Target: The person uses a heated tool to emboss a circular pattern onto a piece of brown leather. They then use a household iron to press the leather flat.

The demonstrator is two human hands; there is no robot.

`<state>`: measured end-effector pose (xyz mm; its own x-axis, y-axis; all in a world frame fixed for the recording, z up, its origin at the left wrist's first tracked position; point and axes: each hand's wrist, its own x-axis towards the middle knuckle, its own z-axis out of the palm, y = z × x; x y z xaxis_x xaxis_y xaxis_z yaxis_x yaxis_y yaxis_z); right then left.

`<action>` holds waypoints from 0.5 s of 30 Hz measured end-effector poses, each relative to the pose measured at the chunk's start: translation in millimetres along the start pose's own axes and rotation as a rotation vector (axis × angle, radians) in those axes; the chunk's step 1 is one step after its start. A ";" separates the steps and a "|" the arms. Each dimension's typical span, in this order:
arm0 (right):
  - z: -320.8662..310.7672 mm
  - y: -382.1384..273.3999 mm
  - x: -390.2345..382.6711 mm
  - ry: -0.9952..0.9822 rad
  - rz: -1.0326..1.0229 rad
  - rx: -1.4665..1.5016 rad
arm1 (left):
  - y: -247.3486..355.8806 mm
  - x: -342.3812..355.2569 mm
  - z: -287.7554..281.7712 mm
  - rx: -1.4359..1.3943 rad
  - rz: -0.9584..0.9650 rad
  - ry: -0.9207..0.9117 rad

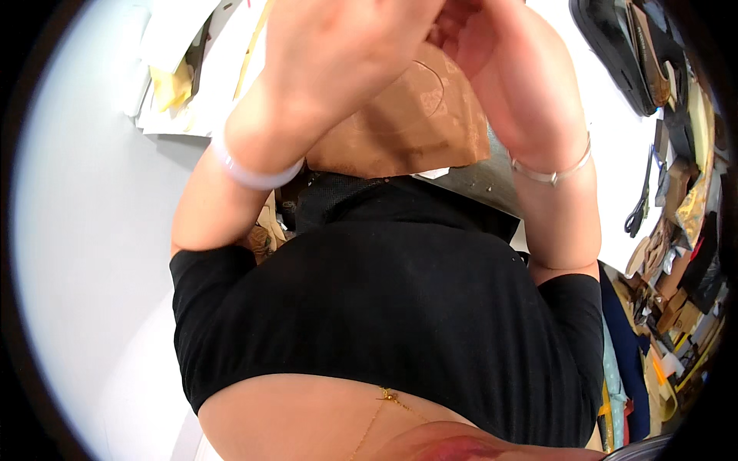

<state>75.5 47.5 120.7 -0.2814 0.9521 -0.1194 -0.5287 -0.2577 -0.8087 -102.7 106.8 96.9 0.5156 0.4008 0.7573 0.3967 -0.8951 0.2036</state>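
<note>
Both hands are raised near the top of the view, close together. My left hand [346,54] shows its back, and its fingers run out past the upper edge. A pale bangle [257,178] circles that wrist. My right hand [511,65] faces inward with some fingers curled; whatever they may hold is hidden. On its wrist is a thin silver bracelet [555,177]. Below and behind the hands lies a brown leather-like piece [400,138] with a curved line on its surface. Its upper part is partly covered by my hands.
Under the brown piece is a grey slab [488,184] on the white table [615,161]. Black items [615,46] and a dark cord [639,203] lie at the right. Scraps crowd the far right edge [680,292]. A yellow piece [171,86] rests at upper left.
</note>
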 end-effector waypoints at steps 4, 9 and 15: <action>15.4 -9.6 18.4 0.088 -0.177 -0.038 | 5.0 18.2 -0.1 -0.215 -0.106 -0.047; -40.3 -30.7 42.2 0.365 -0.404 -0.414 | 50.3 -30.4 -6.5 0.371 -0.325 -0.008; -86.8 -88.6 29.7 0.385 -0.620 -1.114 | 75.5 -123.2 -8.7 0.374 -0.573 -0.490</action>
<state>183.5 112.9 138.8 0.1069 0.8951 0.4328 0.4989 0.3283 -0.8021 -142.9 -11.8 24.4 0.3948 0.8904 0.2266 0.8786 -0.4380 0.1903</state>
